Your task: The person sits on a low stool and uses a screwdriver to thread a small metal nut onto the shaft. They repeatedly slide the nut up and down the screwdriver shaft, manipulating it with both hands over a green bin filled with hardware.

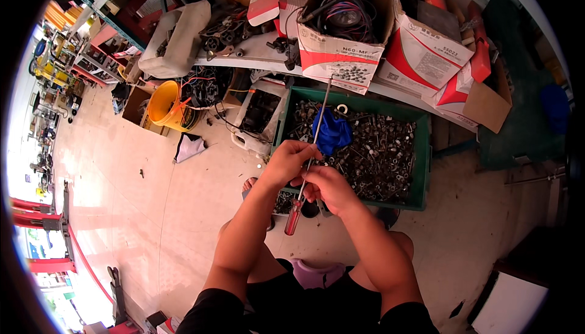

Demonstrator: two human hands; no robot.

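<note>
A long thin screwdriver (293, 217) with a clear red handle slants across the middle of the view, handle toward me and tip up over the bin. My left hand (287, 162) is closed on its shaft about midway. Just below, my right hand (332, 189) has its fingers curled at the same shaft, nearer the handle. Under and beyond both hands stands a green bin (420, 179) full of loose bolts, nuts and small metal parts. A crumpled blue cloth or glove (333, 132) lies on those parts, beside the shaft.
Behind the bin, a low shelf (262, 57) carries a carton of wires (341, 60), more cartons (423, 54) and metal parts. To the left stand a cut-open white jug (259, 115) and a yellow bucket (163, 105). A dark cabinet (515, 291) is at lower right.
</note>
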